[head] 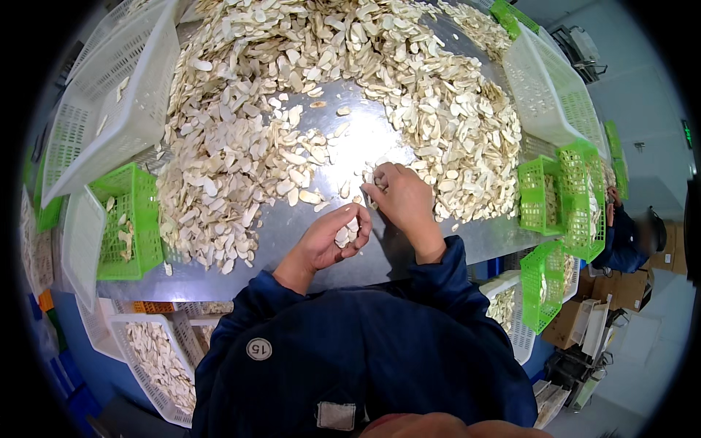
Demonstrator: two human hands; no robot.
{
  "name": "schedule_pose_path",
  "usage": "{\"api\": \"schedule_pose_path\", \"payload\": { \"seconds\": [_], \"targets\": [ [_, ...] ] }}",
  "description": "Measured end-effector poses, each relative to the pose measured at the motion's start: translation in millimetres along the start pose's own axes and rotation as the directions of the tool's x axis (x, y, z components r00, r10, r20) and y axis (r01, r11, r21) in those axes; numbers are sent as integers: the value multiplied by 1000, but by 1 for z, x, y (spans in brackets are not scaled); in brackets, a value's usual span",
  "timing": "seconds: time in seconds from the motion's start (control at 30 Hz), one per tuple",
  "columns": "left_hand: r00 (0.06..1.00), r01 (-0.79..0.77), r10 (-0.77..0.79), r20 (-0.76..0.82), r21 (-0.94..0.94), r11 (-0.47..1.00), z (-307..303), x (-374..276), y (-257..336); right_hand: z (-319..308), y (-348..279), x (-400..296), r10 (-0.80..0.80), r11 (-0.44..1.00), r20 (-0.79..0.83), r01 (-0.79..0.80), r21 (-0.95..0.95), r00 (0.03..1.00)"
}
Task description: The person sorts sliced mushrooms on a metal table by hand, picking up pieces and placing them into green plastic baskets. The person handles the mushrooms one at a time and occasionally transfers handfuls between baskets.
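Cupped near the table's front edge, my left hand [334, 236] holds several pale dried slices [346, 234] in its curled fingers. My right hand [404, 196] reaches down at the near edge of the right-hand heap of slices [457, 131]; its thumb and forefinger are close together over a few slices on the metal. Whether it grips one is hidden by the fingers. A larger heap of slices [219, 142] spreads over the left side, joined to the right one at the back. Between the heaps, loose slices [309, 197] lie on the shiny metal table [361, 137].
White plastic crates [118, 104] and a green basket [131, 224] stand at the left. Another white crate [553, 87] and green baskets [580, 202] line the right. Below the table edge sits a crate of slices [159, 361]. A co-worker [630, 241] is at the far right.
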State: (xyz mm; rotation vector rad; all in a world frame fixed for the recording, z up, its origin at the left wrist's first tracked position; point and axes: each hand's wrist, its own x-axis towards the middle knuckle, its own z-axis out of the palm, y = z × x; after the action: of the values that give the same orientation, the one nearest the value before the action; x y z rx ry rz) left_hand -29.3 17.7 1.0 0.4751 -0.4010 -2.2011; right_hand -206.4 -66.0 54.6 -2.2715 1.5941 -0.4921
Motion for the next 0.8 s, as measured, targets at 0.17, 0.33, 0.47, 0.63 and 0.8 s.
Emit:
{"api": "schedule_pose_path", "payload": {
  "seconds": [0.17, 0.33, 0.47, 0.63, 0.8],
  "targets": [
    [1000, -5, 4, 21, 33, 999, 3, -7, 2, 2, 7, -1, -127, 982, -97, 139, 128, 987],
    [1000, -2, 2, -2, 33, 999, 4, -4, -2, -5, 13, -9, 103, 945, 15, -102, 312, 995],
    [999, -17, 14, -51, -57, 998, 10, 1, -1, -17, 3, -20, 90, 842, 92, -125, 525, 992],
    [998, -11, 4, -56, -138, 990, 2, 1, -5, -32, 11, -40, -50, 832, 60, 8, 555, 997],
    [1000, 10, -10, -26, 24, 1000, 8, -1, -1, -24, 64, -40, 170, 969, -141, -139, 204, 975]
  ]
}}
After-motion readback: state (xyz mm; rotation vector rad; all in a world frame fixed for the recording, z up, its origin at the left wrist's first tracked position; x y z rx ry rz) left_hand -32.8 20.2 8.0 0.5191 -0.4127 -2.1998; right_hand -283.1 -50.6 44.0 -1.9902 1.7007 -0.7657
